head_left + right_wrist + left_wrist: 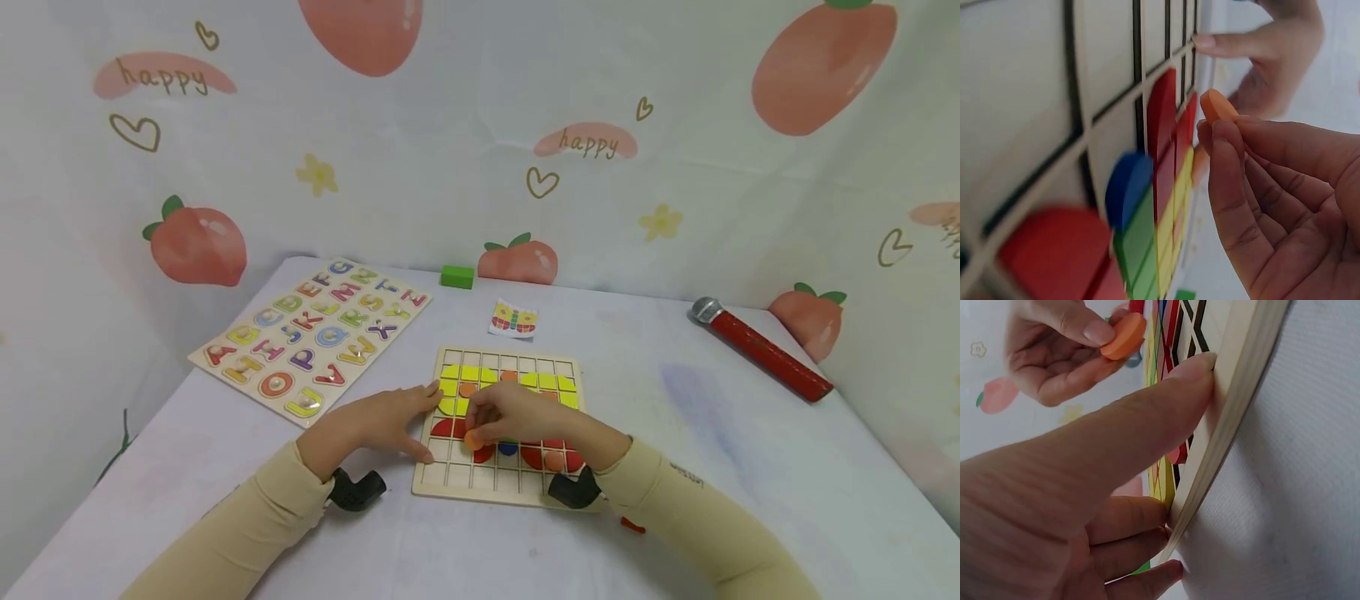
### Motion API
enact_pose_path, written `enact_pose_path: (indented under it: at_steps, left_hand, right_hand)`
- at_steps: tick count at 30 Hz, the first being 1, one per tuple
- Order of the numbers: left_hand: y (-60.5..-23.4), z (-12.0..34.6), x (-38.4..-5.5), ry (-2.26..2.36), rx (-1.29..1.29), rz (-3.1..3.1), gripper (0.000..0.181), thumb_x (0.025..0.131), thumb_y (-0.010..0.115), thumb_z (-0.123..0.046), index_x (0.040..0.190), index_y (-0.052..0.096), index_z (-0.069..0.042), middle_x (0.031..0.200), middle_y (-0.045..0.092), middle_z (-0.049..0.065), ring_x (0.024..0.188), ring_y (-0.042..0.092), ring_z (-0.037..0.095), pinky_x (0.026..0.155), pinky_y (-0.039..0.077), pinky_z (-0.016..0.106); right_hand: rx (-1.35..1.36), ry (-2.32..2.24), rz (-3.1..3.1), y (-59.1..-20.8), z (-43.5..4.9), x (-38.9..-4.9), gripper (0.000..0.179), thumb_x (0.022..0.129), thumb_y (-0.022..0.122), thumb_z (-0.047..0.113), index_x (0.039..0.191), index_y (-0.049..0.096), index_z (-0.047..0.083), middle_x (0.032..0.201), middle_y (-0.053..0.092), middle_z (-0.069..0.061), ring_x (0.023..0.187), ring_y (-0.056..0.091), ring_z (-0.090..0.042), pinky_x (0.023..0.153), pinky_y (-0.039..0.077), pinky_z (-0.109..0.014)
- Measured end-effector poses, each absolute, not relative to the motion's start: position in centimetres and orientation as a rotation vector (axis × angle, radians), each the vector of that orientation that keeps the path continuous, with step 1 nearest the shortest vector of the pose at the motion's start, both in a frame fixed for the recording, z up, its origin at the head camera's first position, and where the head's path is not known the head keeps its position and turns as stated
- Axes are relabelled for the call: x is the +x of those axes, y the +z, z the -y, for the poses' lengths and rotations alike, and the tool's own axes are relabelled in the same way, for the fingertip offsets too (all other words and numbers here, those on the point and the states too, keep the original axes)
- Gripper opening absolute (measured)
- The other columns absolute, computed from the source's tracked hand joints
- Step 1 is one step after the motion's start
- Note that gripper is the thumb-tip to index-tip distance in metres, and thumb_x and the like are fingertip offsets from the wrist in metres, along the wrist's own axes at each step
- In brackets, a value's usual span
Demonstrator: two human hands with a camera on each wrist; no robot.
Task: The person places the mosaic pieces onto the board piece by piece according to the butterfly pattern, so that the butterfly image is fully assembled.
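A wooden grid board (459, 477) lies on the table, partly filled with yellow, red, orange, green and blue flat pieces. My right hand (513, 412) pinches an orange disc (1216, 105) between thumb and fingers, held above the board's left half. This hand covers some middle cells in the head view. Along the board's left edge rests my left hand (386, 421), thumb and fingers spread, with the thumb (1172, 403) on the wooden rim. Red pieces (1162, 112) and a blue piece (1129, 187) sit in cells near the disc.
A picture card (513, 319) showing a coloured pattern lies behind the board. To the left is an alphabet puzzle (300, 342); a green block (457, 277) stands at the back. A red microphone (765, 350) lies at right. One small red piece (632, 525) lies near my right forearm.
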State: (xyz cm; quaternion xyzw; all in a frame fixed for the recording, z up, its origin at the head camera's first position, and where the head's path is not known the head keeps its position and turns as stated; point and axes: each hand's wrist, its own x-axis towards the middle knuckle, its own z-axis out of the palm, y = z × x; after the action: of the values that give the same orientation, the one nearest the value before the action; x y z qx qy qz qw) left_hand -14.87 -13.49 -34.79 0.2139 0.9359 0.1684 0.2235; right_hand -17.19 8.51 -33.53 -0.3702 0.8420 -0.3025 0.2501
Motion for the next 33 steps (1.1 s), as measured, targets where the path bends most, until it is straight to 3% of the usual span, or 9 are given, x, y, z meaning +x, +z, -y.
enact_pose_path:
  at_steps: [9,18,24,33]
  left_hand:
    - [-34.8,13.4,-15.0,0.466,0.610,-2.579,0.087,0.075,0.076,-0.039,0.145,0.034,-0.010,0.155,0.022,0.007,0.142,0.025,0.029,0.114,0.025,0.048]
    - [-34.7,13.3,-15.1,0.455,0.617,-2.580,0.087,0.075,0.076,-0.039,0.145,0.033,-0.009,0.156,0.021,0.007,0.142,0.025,0.029,0.114,0.025,0.047]
    - [-34.7,13.3,-15.0,0.460,0.598,-2.582,0.088,0.074,0.077,-0.039,0.145,0.034,-0.010,0.156,0.021,0.007,0.142,0.024,0.029,0.115,0.025,0.047]
    - [-35.0,13.3,-15.1,0.423,0.594,-2.601,0.091,0.073,0.077,-0.042,0.146,0.032,-0.012,0.156,0.021,0.005,0.143,0.023,0.027,0.114,0.026,0.046]
  right_hand:
    - [-0.976,-0.721,-2.303,-33.4,-7.1,-16.8,0.004,0.085,0.067,0.009,0.088,0.067,0.007,0.079,0.065,0.002,0.068,0.055,-0.007,0.062,0.048,-0.016]
    - [-1.009,-0.711,-2.325,-33.4,-7.8,-16.6,0.008,0.085,0.067,0.011,0.091,0.071,0.008,0.082,0.069,0.002,0.073,0.057,-0.004,0.069,0.050,-0.014]
    - [-0.935,-0.743,-2.364,-33.6,-10.3,-15.9,0.010,0.085,0.068,0.013,0.093,0.069,0.009,0.084,0.066,0.005,0.075,0.058,-0.006,0.070,0.050,-0.016]
    - [-0.741,-0.845,-2.429,-33.7,-16.8,-14.1,0.016,0.082,0.071,0.016,0.093,0.066,0.007,0.076,0.059,0.003,0.069,0.052,-0.010,0.060,0.047,-0.018]
